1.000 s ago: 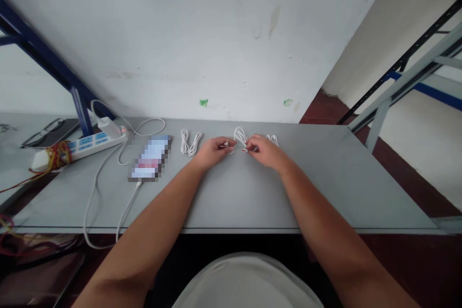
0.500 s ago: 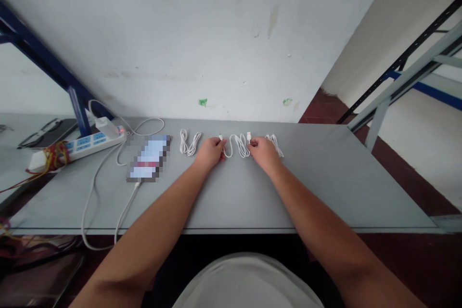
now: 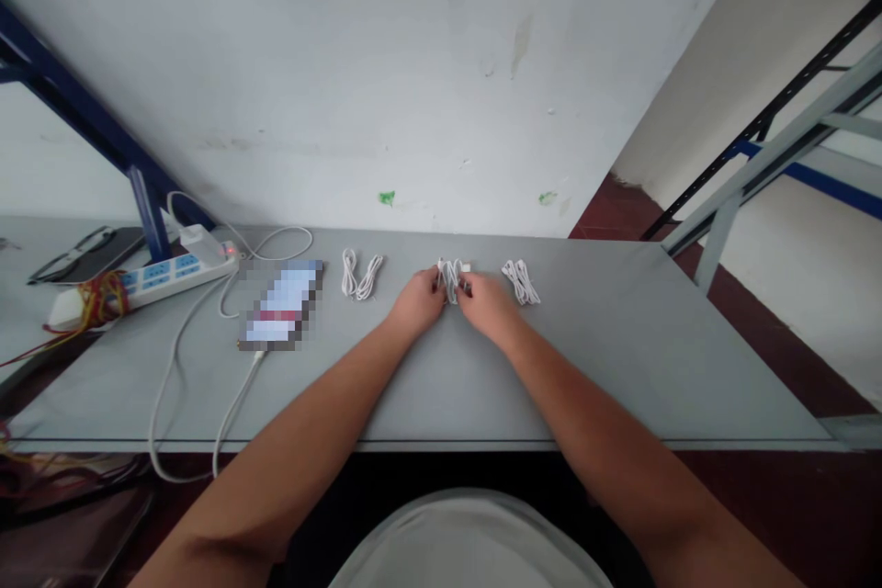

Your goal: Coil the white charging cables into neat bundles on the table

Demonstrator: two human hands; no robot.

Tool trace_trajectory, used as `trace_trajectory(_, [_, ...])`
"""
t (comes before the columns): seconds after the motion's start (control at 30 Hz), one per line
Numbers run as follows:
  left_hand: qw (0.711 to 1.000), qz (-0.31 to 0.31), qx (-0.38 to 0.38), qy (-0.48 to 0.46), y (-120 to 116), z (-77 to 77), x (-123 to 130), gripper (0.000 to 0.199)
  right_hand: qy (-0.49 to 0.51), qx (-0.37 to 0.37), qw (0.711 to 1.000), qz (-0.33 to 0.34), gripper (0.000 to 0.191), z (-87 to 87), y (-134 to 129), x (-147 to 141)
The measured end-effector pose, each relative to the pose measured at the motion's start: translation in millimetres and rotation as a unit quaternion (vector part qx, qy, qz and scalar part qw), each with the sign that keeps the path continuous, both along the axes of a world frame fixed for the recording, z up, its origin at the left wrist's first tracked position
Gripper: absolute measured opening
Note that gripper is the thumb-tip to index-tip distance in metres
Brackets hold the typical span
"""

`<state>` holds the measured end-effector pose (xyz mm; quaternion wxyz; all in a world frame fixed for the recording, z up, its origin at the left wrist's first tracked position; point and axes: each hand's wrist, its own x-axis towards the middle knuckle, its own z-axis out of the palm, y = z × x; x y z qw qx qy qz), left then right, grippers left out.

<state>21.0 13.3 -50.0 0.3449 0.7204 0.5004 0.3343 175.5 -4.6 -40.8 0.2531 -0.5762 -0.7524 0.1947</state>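
Note:
My left hand (image 3: 418,304) and my right hand (image 3: 488,309) meet at the middle of the grey table (image 3: 606,367), both pinching a folded white cable (image 3: 451,281) between them. The cable's plug ends are partly hidden by my fingers. To the left lies a small bundle of white cable (image 3: 362,276), and to the right another (image 3: 521,282). Both bundles are apart from my hands. Further left, a smartphone (image 3: 282,305) with a pixelated screen lies flat, a white charging cable (image 3: 238,404) running from its lower end.
At the back left stand a white power strip (image 3: 172,276) with a plugged-in charger, a tangle of red and yellow wires (image 3: 103,294), and a dark pair of glasses (image 3: 86,253). A white wall rises behind the table. Blue and grey metal shelving frames stand at both sides.
My hands have moved together from either side of the cable. The cable, loosely stretched between them before, is now gathered into a narrow folded bundle.

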Motion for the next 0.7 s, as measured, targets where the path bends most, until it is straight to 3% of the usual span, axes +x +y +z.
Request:
trace_trajectory(0.13, [0.999,-0.006,-0.032,-0.033,-1,-0.5,3,0.028,0.096,-0.025,0.994,0.036,0.022,0.4,-6,-5])
trace_trajectory(0.27, [0.999,0.019,-0.018,-0.043,1,-4.0,3,0.026,0.159,-0.052,0.985,0.038,0.037,1.5,-8,-7])
trace_trajectory(0.47, [0.99,0.054,0.014,-0.127,2,-11.6,6,0.032,0.209,-0.013,0.977,0.045,0.047,-1.1,-8,-13])
trace_trajectory(0.7, [0.984,0.029,0.019,-0.175,-9,-8.3,11,0.044,0.237,0.035,0.97,0.049,0.04,-1.8,-11,-16])
